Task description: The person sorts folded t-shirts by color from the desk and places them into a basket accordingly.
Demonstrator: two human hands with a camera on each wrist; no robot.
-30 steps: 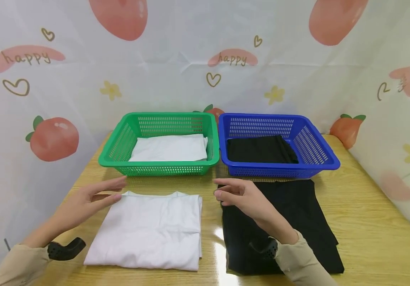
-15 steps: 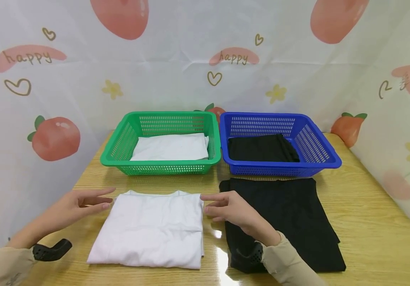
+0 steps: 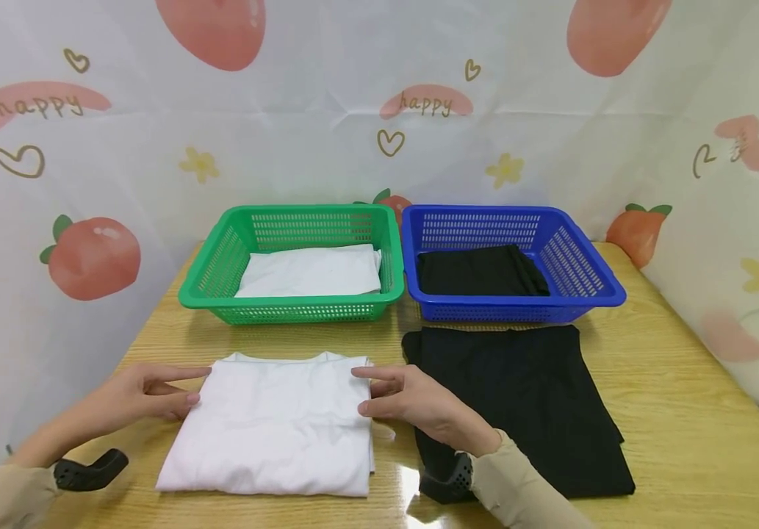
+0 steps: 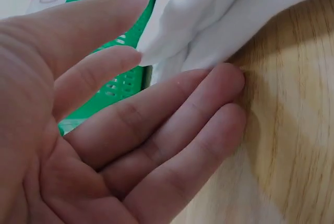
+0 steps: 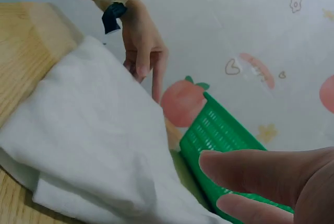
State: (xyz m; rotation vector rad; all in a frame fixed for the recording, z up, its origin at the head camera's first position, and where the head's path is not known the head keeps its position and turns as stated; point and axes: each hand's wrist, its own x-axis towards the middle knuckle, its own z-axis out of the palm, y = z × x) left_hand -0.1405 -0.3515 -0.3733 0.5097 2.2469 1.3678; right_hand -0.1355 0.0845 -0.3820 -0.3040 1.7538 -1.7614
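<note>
A folded white garment (image 3: 267, 433) lies flat on the wooden table, in front of the green basket. My left hand (image 3: 148, 393) is at its upper left edge, thumb and fingers apart. In the left wrist view, the fingers of this hand (image 4: 156, 135) extend low beside the white folds (image 4: 203, 15), fingertips right at the cloth's edge. Over the opposite upper corner my right hand (image 3: 419, 404) has its thumb and index finger spread. The right wrist view shows that thumb (image 5: 250, 172) above the garment (image 5: 88, 130); the remaining fingers are mostly hidden there.
A folded black garment (image 3: 518, 411) lies to the right, partly under my right forearm. Behind stand a green basket (image 3: 293, 302) holding white cloth (image 3: 313, 272) and a blue basket (image 3: 518, 301) holding black cloth (image 3: 478, 272), side by side. A printed curtain (image 3: 286, 162) closes the back.
Both hands have come down toward the table. The right hand has moved left from over the black garment to the white garment's right edge; the left hand has settled at its left edge.
</note>
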